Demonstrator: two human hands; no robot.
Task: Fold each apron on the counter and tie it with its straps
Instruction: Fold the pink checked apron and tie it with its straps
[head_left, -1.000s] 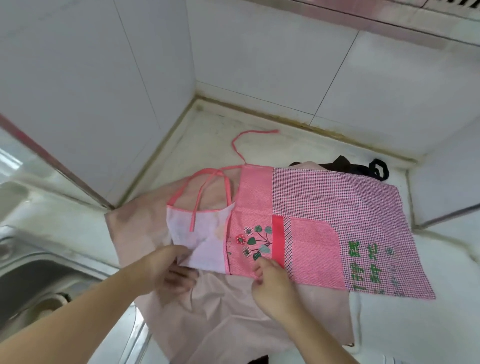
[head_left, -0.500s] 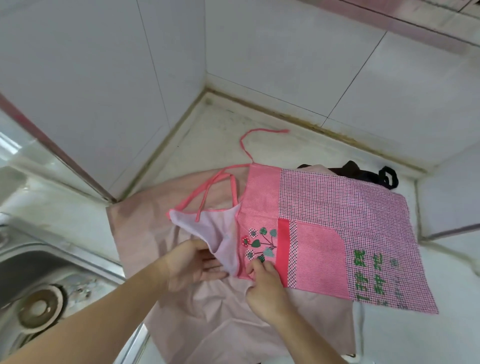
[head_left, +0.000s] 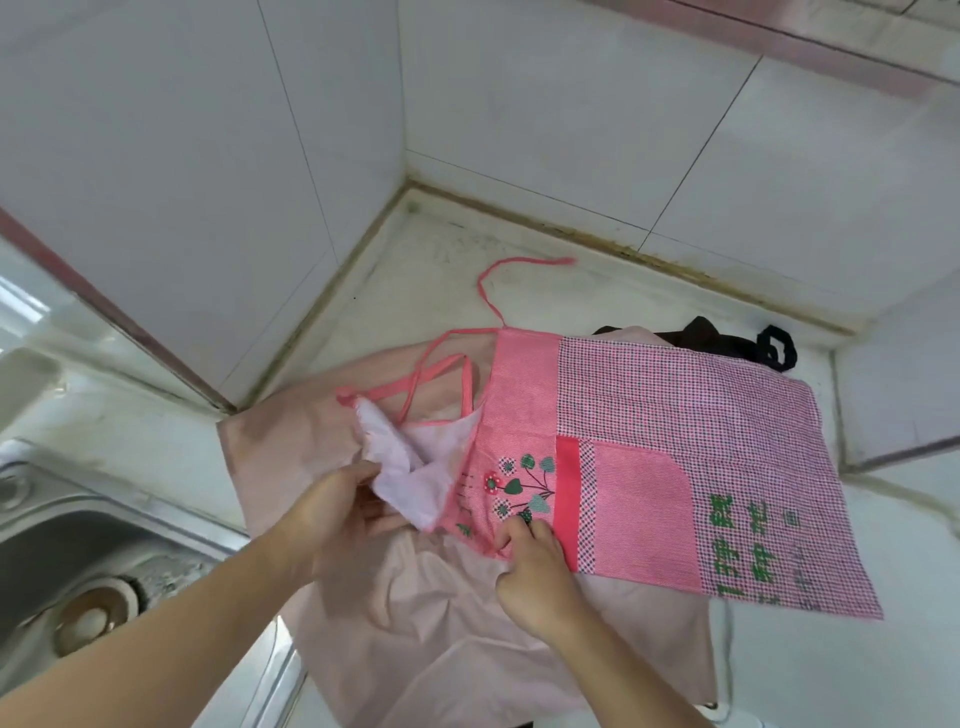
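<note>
A pink checked apron (head_left: 675, 457) is seen spread across a pale marble counter (head_left: 415, 291) in a tiled kitchen corner, laid on top of a plain pale-pink apron (head_left: 441, 634). Nearest the camera, the right hand (head_left: 535, 577) is curled at the checked apron's near edge, its fingertips pinching the cloth just below the printed flower motif (head_left: 519, 488). To that apron's left, the left hand (head_left: 332, 519) is held partly open, thumb and fingers gripping the turned-back bib (head_left: 400, 467), whose pale underside is lifted clear of the cloth beneath. Left of the aprons, a steel sink (head_left: 78, 561) with its drain is shown. Green printed characters (head_left: 748, 540) are carried on the checked apron's right panel. Beyond the bib, pink neck straps (head_left: 441, 364) are crossed over the pale-pink apron, and one pink tie strap (head_left: 498, 280) is trailed toward the wall. A dark cloth with a black strap (head_left: 774, 348) is partly hidden behind the checked apron's far edge.
</note>
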